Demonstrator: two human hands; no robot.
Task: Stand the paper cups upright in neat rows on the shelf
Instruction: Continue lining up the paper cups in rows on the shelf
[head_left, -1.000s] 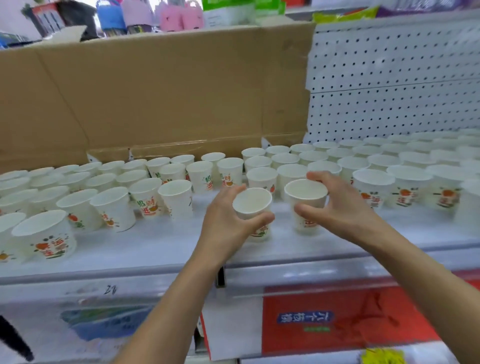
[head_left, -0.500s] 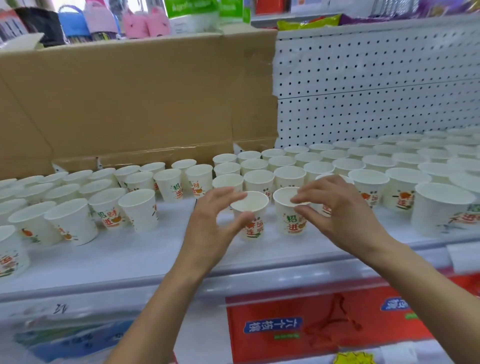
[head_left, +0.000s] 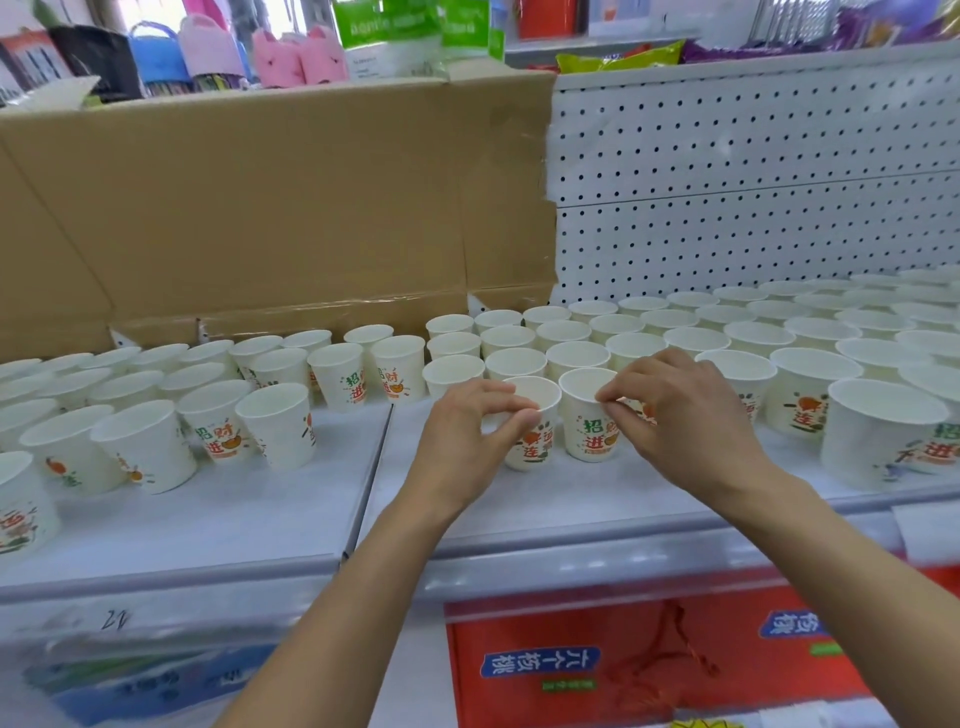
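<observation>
Two upright white paper cups with red and green print stand side by side on the white shelf (head_left: 519, 509), just in front of the packed rows. My left hand (head_left: 462, 441) pinches the near-left rim of the left cup (head_left: 537, 441) between thumb and forefinger. My right hand (head_left: 685, 426) pinches the right rim of the right cup (head_left: 589, 431) with its fingertips. Behind and to the right, several tight rows of upright cups (head_left: 727, 332) run along the shelf. To the left, more upright cups (head_left: 145, 441) stand in looser, uneven rows.
A large cardboard box (head_left: 260, 208) stands at the back left and a white pegboard wall (head_left: 753, 182) at the back right. A big cup (head_left: 878, 436) stands near the front edge at the right. Red packaging (head_left: 649, 660) lies on the level below.
Both hands moved from wrapping round the two cups to pinching their rims. The two cups now stand closer together, against the front row. My view shifted left.
</observation>
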